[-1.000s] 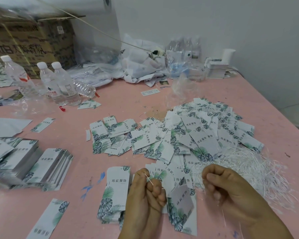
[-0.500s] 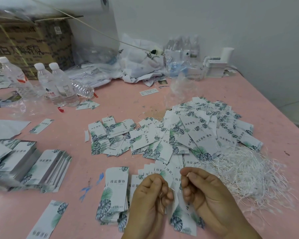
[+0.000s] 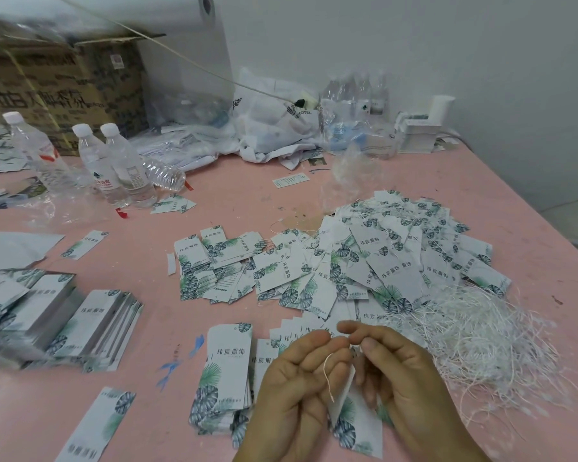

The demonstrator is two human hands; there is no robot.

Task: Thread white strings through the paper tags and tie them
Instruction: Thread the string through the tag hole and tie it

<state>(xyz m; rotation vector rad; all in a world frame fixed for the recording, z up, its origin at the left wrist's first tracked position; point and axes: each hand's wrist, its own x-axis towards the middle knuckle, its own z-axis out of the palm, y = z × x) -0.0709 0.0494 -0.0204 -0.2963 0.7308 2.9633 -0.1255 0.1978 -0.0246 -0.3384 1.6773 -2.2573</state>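
Head view: hands (image 3: 341, 378) now meet, pinching string (image 3: 327, 375).

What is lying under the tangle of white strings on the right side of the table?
Under the white strings, the pink table shows through gaps. At the tangle's far edge, strands lie over the edge of the tag pile. Whether more tags lie buried beneath cannot be seen.

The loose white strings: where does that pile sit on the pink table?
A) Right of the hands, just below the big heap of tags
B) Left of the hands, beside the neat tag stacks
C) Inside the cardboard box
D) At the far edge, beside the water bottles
A: the tangled white strings lie right of the hands, at the near edge of the heap of tags.
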